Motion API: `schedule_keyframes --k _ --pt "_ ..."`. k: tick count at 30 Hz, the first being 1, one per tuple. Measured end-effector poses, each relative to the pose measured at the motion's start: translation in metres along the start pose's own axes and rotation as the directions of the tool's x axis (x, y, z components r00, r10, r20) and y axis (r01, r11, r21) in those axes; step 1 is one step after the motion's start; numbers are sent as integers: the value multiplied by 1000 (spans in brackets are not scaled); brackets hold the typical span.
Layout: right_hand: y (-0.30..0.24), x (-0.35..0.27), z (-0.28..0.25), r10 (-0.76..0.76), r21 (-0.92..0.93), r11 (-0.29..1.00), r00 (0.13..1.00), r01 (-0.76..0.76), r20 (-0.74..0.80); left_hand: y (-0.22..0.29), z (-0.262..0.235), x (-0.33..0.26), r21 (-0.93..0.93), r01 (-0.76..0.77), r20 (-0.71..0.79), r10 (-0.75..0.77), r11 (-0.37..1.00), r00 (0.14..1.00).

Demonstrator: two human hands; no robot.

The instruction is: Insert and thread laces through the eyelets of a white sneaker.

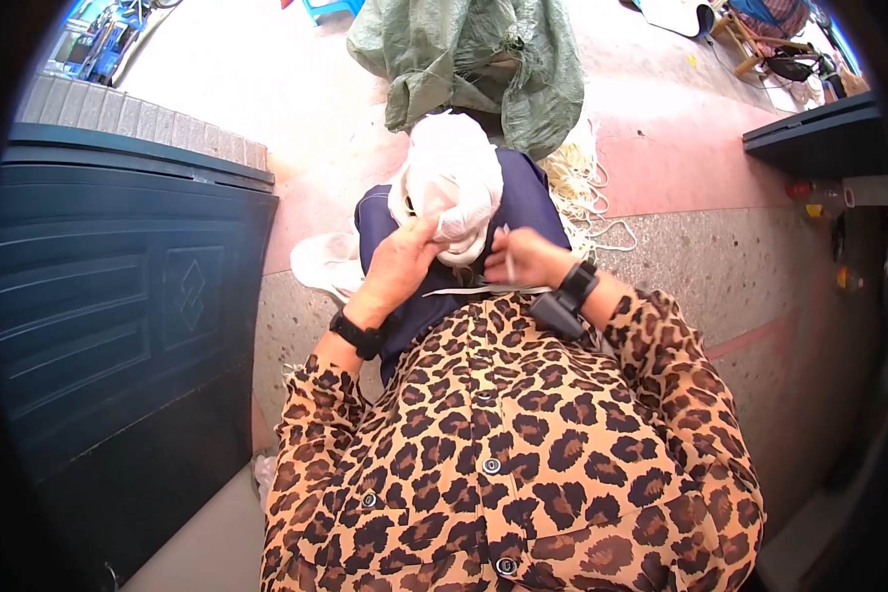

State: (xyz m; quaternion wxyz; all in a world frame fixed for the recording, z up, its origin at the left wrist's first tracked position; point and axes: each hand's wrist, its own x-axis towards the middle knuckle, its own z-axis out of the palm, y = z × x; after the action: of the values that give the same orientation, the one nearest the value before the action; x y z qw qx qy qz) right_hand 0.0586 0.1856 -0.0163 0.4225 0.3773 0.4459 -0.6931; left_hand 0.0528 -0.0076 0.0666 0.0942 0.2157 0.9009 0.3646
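Note:
A rounded white bundle (451, 163), which looks like soft fabric or wound strips, rests between my knees on dark blue trousers (533, 187). My left hand (402, 264) grips its lower near side, thumb and fingers pressed to the white material. Just right of the bundle, my right hand (531, 260) is curled around a thin white strip (508, 259), slightly blurred. Another length of pale strip (474, 290) runs across my lap below both hands. What lies under the bundle is hidden.
A green woven sack (464, 69) stands beyond my knees. Loose white strips (577, 187) lie on the floor to the right, and a white object (326, 264) lies left. Dark blue door panels (128, 276) flank me, the right one (819, 143) partly in shadow.

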Motion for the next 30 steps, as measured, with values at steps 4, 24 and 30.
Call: schedule_keyframes --k 4,24,30 --pt "28 18 10 -74 361 932 990 24 124 6 -1 -23 -22 -136 113 138 990 984" --pt "-17 -14 24 -743 -926 -260 555 276 374 -20 56 -17 628 -128 205 -5 768 979" --pt "-19 -16 19 -754 -946 -218 575 238 318 -16 36 -12 152 254 -434 -167 955 886"
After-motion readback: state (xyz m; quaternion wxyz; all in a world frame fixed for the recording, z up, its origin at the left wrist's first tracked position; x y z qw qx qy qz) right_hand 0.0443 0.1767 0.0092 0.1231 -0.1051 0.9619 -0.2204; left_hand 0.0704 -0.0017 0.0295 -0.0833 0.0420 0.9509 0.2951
